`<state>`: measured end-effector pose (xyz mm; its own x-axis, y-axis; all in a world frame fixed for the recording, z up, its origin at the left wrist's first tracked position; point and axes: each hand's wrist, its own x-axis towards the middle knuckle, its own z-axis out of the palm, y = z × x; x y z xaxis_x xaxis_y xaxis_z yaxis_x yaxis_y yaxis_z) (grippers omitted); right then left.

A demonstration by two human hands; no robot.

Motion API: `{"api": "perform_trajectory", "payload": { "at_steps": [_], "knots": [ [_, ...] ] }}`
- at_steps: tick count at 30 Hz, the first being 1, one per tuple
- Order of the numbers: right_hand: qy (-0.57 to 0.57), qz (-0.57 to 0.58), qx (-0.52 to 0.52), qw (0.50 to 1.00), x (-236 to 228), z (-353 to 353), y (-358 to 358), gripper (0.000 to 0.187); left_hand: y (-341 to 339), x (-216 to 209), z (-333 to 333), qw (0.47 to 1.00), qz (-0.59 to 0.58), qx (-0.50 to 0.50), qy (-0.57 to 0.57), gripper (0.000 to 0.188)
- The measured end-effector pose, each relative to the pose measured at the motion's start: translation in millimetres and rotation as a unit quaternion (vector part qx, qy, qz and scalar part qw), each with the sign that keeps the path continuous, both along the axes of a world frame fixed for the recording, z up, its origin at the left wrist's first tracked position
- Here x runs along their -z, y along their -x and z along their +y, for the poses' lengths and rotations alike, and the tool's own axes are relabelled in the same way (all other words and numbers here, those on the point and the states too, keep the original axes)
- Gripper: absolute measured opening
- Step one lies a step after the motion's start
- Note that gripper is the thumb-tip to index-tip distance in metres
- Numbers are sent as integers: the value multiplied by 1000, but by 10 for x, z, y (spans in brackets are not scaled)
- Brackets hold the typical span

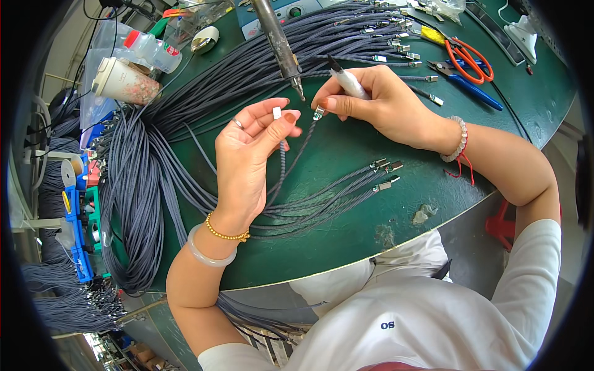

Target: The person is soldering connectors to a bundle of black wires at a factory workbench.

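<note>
My left hand (250, 139) is closed, its thumb and fingers pinching a braided grey cable (283, 162) just under its small white end piece (276, 113). My right hand (396, 108) pinches a metal cable connector (318, 113) between thumb and index finger. Tucked in that same hand is a white-wrapped tool (350, 84) with a dark pointed tip; its kind is unclear. Between the hands, the tip of a soldering iron (281, 49) points down from above, close to the right fingertips. Whether it touches the connector cannot be made out.
Bundled grey cables (133, 204) cover the bench's left and back. Several loose cable ends (383, 185) lie near my body. Orange-handled pliers (470, 62) and blue-handled cutters (473, 89) rest at the right. A paper cup (127, 81) and a plastic bottle (154, 52) stand back left.
</note>
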<state>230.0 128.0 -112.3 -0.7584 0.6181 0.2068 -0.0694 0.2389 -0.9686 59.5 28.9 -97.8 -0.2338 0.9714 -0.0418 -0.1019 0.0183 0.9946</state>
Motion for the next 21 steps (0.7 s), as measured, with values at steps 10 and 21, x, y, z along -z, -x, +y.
{"api": "perform_trajectory", "payload": {
  "at_steps": [10,21],
  "knots": [
    [-17,6,7,1000,45,43,15,17,8,21,-6,991,-118,60,35,26],
    [-11,10,15,1000,34,41,3,18,-95,33,-6,994,-47,92,26,13]
  ]
}}
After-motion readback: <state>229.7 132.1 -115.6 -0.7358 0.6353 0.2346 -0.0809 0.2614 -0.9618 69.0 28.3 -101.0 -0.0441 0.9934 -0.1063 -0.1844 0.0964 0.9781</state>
